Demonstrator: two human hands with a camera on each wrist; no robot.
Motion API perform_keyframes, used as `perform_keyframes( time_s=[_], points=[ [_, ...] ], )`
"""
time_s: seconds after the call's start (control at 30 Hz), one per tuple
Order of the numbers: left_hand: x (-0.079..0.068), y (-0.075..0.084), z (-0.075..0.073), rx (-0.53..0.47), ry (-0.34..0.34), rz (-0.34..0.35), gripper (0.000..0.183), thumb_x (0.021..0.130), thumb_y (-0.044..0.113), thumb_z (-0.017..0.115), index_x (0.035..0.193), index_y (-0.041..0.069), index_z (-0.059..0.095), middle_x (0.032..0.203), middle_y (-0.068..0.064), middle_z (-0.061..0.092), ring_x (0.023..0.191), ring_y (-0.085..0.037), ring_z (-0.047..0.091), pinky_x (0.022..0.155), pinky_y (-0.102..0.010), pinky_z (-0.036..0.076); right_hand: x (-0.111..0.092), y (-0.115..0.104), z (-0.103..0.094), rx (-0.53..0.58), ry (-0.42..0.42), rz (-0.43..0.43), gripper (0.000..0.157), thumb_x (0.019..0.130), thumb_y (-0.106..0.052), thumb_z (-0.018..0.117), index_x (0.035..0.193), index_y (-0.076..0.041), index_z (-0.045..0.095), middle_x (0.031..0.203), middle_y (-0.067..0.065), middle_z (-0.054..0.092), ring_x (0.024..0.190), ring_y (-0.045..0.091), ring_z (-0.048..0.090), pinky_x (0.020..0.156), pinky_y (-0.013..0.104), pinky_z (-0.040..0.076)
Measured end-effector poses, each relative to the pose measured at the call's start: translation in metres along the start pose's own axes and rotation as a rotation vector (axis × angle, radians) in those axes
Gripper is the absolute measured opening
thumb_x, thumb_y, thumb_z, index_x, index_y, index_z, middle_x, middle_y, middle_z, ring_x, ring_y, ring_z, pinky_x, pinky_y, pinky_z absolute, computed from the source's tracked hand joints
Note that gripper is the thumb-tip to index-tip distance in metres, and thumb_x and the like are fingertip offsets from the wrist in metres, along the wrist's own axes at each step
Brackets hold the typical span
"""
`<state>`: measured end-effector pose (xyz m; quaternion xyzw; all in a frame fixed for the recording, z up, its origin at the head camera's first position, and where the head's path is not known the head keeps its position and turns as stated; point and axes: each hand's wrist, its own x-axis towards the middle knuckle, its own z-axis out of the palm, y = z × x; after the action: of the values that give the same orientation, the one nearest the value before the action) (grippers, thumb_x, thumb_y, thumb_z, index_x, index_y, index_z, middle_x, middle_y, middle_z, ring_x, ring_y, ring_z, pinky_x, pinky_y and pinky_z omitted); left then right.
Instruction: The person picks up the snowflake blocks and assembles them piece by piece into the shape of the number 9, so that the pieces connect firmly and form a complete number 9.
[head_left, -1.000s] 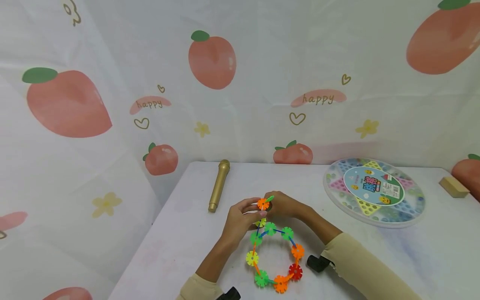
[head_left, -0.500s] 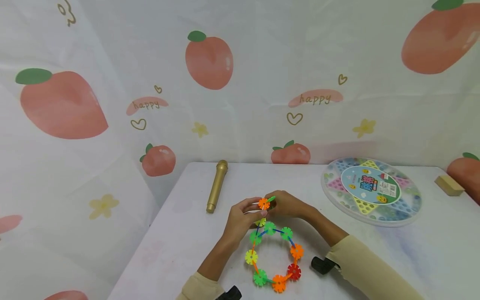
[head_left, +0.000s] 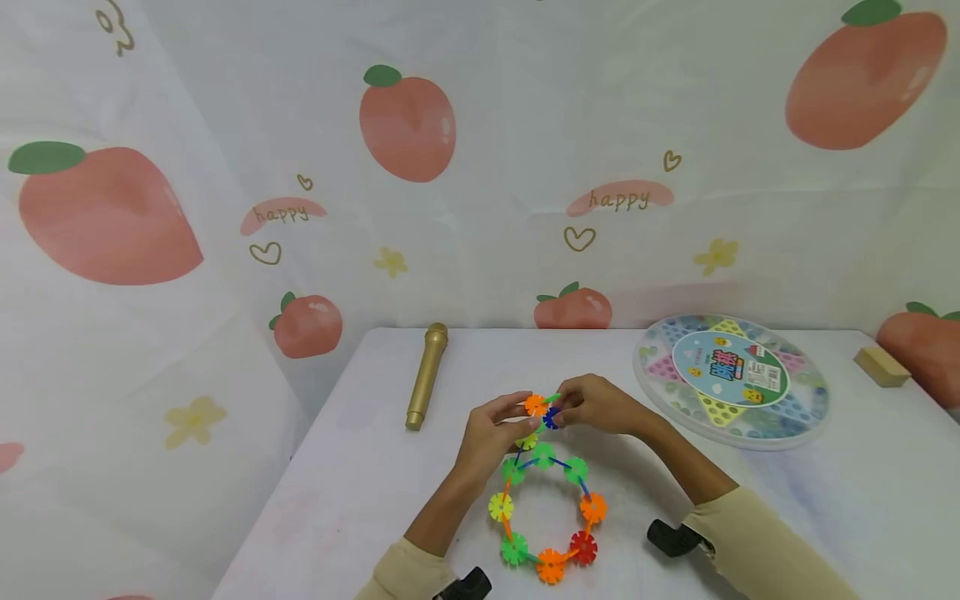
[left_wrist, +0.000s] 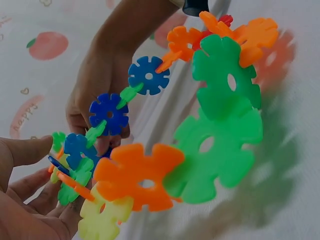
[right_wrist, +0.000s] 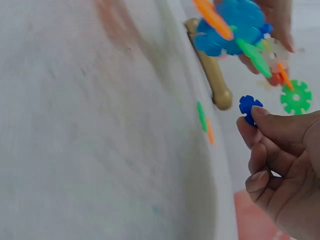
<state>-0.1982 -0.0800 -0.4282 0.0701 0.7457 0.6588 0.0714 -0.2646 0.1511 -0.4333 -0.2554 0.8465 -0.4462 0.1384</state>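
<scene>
A loop of colourful slotted snowflake discs point(head_left: 583, 547), green, yellow, orange and red, lies on the white table in the head view, with its far end raised to the hands. My left hand point(head_left: 480, 442) holds that end between thumb and fingers, near an orange disc point(head_left: 536, 406). A small blue disc point(right_wrist: 248, 107) is pinched by thumb and forefinger of my right hand point(right_wrist: 287, 165), just to the right of the held end. In the left wrist view the linked blue discs point(left_wrist: 149, 76) and large green discs point(left_wrist: 215, 150) fill the foreground.
A golden microphone-shaped stick point(head_left: 427, 377) lies at the back left of the table. Toward the back right are a round Chinese checkers board point(head_left: 731, 379) and a small wooden block point(head_left: 882, 367). A peach-printed curtain point(head_left: 480, 167) hangs behind.
My right hand has drawn slightly to the right, and the blue disc in its fingertips has come into sight. The left hand keeps its hold. The head view has turned a little right.
</scene>
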Motion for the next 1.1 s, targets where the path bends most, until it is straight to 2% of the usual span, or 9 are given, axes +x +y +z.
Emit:
perform_keyframes(
  time_s=[0.17,0.4,0.67,0.93,1.1],
  points=[
    [0.004,-0.001,0.006,-0.001,-0.012,0.005,0.045,0.098,0.026,0.077,0.142,0.017,0.069,0.127,-0.01,0.072,0.098,-0.019,0.074,0.081,-0.031,0.061,-0.013,-0.001,-0.013,0.041,0.039,0.004,0.012,0.097,-0.015,0.076,0.1,-0.004,0.073,0.089,0.005,0.078,0.087,0.029,0.073,0.081,0.034,0.058],
    [0.008,-0.001,0.014,0.022,-0.012,0.023,0.04,0.099,0.026,0.075,0.139,0.027,0.071,0.128,-0.008,0.07,0.101,-0.022,0.071,0.083,-0.029,0.056,-0.023,0.005,-0.022,0.044,0.072,0.047,0.014,0.098,-0.017,0.076,0.105,-0.005,0.073,0.091,0.002,0.078,0.089,0.027,0.072,0.081,0.035,0.058],
    [0.011,0.0,0.025,0.04,-0.007,0.029,0.028,0.1,0.023,0.071,0.126,0.024,0.079,0.128,0.003,0.073,0.1,-0.021,0.068,0.088,-0.032,0.054,-0.035,0.005,-0.033,0.074,0.124,0.078,0.018,0.101,-0.018,0.071,0.111,-0.003,0.07,0.094,0.005,0.08,0.091,0.037,0.067,0.068,0.03,0.052],
    [0.013,-0.001,0.028,0.039,-0.008,0.045,0.025,0.1,0.022,0.07,0.122,0.023,0.081,0.123,0.002,0.075,0.102,-0.017,0.066,0.089,-0.032,0.054,-0.045,-0.005,-0.043,0.116,0.177,0.063,0.028,0.1,-0.018,0.07,0.124,-0.003,0.072,0.097,0.012,0.08,0.096,0.041,0.065,0.074,0.033,0.056],
    [0.013,0.001,0.028,0.04,-0.008,0.038,0.025,0.1,0.022,0.069,0.122,0.024,0.081,0.121,0.003,0.075,0.104,-0.016,0.066,0.09,-0.032,0.054,-0.048,-0.007,-0.045,0.126,0.196,0.065,0.029,0.101,-0.019,0.071,0.125,-0.003,0.073,0.097,0.012,0.08,0.091,0.04,0.064,0.073,0.034,0.057]
  ],
)
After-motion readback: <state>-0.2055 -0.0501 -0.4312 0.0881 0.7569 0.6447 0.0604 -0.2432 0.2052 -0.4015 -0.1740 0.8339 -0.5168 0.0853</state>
